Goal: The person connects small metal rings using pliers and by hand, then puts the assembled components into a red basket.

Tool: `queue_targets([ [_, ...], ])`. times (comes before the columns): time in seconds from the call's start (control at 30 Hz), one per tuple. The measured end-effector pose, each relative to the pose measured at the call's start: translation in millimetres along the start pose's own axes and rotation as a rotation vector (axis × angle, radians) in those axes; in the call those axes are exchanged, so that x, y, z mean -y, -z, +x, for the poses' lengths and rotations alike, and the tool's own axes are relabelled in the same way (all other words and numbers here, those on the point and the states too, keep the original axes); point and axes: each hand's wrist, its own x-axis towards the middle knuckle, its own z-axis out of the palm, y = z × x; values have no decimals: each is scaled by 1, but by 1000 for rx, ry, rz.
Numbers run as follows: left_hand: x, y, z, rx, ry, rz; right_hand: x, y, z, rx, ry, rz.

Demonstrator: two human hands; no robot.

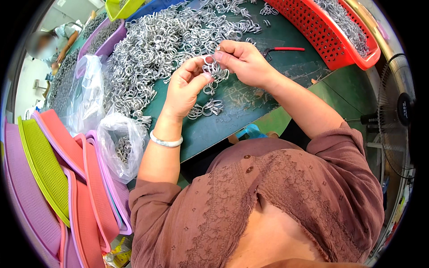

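Observation:
Over the green table my two hands meet around a small silver-grey metal ring. My left hand is closed, thumb and fingers pinching the ring from the left. From the right my right hand pinches at the same ring with thumb and forefinger. Just below the fingers are more metal rings; I cannot tell whether they hang from the held one or lie on the table. A small group of rings rests nearer the table's edge. Behind my left hand spreads a large heap of metal rings.
Pliers with red handles lie beyond my right hand. A red basket of metal pieces stands far right, a fan beyond my right arm. Stacked plastic baskets and a plastic bag are at left. Another person's arm shows far left.

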Motion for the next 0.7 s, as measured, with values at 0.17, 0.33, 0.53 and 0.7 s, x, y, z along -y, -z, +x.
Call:
queue_targets([
  [0.17, 7, 5, 1, -78, -10, 57, -2, -4, -2, -14, 40, -16],
  [0.33, 6, -1, 0, -195, 70, 24, -6, -4, -3, 4, 91, 24],
  [0.53, 2, 4, 1, -225, 205, -81, -9, -2, -3, 15, -158, 410],
  [0.7, -1, 1, 2, -110, 72, 0, -13, 5, -1, -73, -338, 692],
])
